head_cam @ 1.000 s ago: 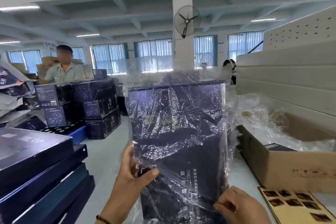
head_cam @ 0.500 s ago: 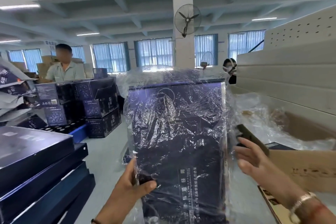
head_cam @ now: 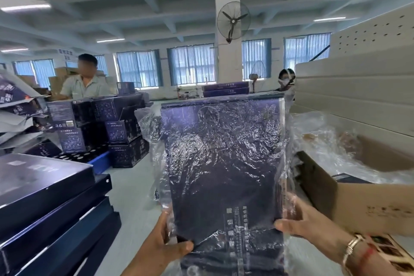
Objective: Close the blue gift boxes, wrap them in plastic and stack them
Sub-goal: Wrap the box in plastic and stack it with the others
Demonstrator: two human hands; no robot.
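Blue gift box (head_cam: 221, 163) stood upright at the centre of the view, held up in front of the person and covered in crinkled clear plastic wrap (head_cam: 289, 141) that hung loose past both sides. Behind it the pale surface (head_cam: 132, 188) ran back into a workroom with a white beamed ceiling, curtained windows and a wall fan (head_cam: 233, 20) on a pillar. A stack of dark flat boxes (head_cam: 44, 204) lay at the left, more printed boxes (head_cam: 121, 127) were piled farther back, and an open cardboard carton (head_cam: 369, 204) with loose plastic in it sat at the right. Two people worked in the background. The left hand (head_cam: 165, 246) gripped the box's lower left edge, thumb across the front face and fingers hidden behind. The right hand (head_cam: 307, 219), a bangle on its wrist, held the lower right edge through the plastic, thumb on the front.
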